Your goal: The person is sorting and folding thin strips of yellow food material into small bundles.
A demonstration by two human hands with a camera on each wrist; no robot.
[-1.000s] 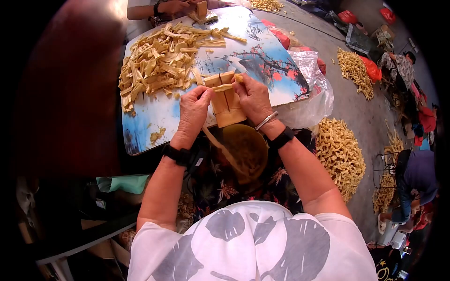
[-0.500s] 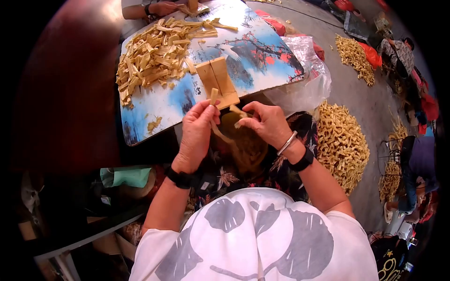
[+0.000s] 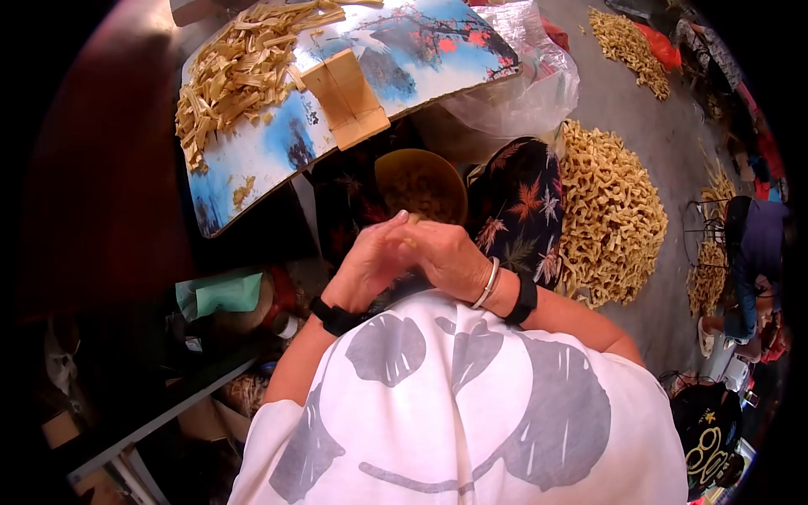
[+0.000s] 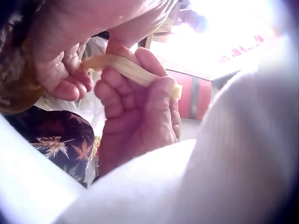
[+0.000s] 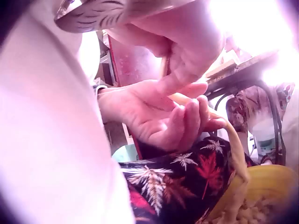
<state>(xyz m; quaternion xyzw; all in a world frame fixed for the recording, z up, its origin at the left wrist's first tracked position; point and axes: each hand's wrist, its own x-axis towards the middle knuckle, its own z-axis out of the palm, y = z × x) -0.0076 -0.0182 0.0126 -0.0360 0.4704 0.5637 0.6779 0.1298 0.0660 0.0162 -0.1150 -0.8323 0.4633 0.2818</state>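
Note:
In the head view, the left hand point(image 3: 369, 268) and right hand point(image 3: 450, 257) meet close to the shirt, largely covering what they hold. A pale yellow strip point(image 4: 133, 71) runs between them in the left wrist view, pinched by the right hand's point(image 4: 135, 112) thumb and fingers. The right wrist view has the left hand point(image 5: 161, 116) palm up, fingers curled round the strip point(image 5: 237, 151), which trails down to a yellow bowl point(image 5: 275, 184). That bowl point(image 3: 459, 177) sits between the knees. An angled wooden piece point(image 3: 345, 94) stands at the table's near edge.
The painted table point(image 3: 269, 151) carries a heap of flat strips point(image 3: 244, 71). On the floor at right lies a large pile of knotted pieces point(image 3: 610, 219), with a smaller pile point(image 3: 627, 55) behind. Clear plastic point(image 3: 526, 84) hangs beside the table.
Both hands have drawn back from the wooden piece toward the body and come together, still with the strip. The head view has shifted, placing the table higher and farther left.

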